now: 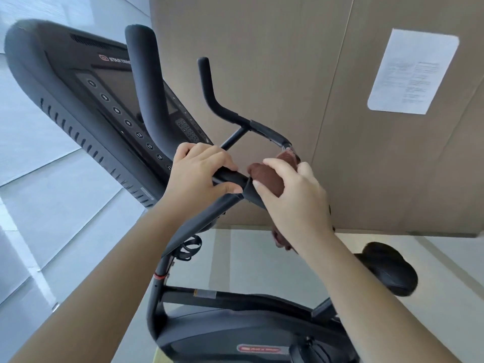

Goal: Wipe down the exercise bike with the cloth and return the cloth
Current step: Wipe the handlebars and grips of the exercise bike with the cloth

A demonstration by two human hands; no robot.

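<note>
Midway, by the look of it. Left hand (201, 174) wrapped shut around the black padded handlebar (230, 176) of the black exercise bike (209, 326), steadying it. Just beside, right hand (293, 197) closed on the bunched reddish-brown cloth (269, 179), pressing it onto the bar's curved right end; loose tail of cloth hanging below the wrist. Handlebar's long axis crossing left to right, its horns pointing up and away toward the tall brown cardboard box (314, 74). Still to wipe, judging from here: frame, black saddle (387, 273) at lower right. Cloth not yet returned.
</note>
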